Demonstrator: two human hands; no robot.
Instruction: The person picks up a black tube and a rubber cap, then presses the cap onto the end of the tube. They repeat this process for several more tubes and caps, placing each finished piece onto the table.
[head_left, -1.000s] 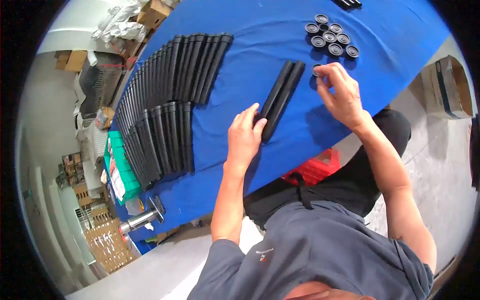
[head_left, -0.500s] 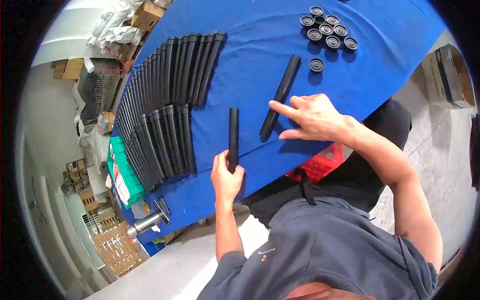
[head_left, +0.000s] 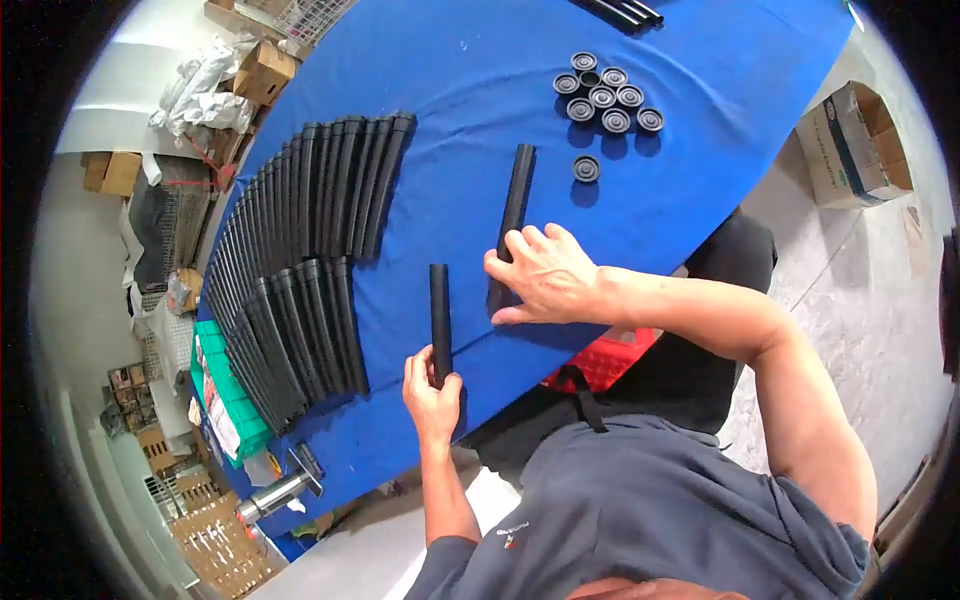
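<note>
My left hand [head_left: 433,402] is closed round the lower end of a short black tube [head_left: 440,310], which points away from me just above or on the blue cloth. To its right, my right hand [head_left: 550,277] lies over the near part of a second black tube [head_left: 518,185], fingers bent round it and thumb at its lower end. That tube's near part is mostly hidden by the hand. Beyond it sits a single round black cap [head_left: 586,169], with a cluster of several ringed caps [head_left: 602,97] farther back.
Two rows of black tubes with wider ends, a far row [head_left: 325,190] and a near row [head_left: 315,325], fill the left of the blue-covered table [head_left: 470,100]. A green basket [head_left: 240,405] and a metal cylinder [head_left: 275,497] are at the left edge. A red crate [head_left: 607,360] is below; a cardboard box [head_left: 840,165] stands right.
My right hand has gone from open fingers over the second tube to closing round it, and the tube now stands more upright in view. My left hand keeps its tube. The whole view has shifted.
</note>
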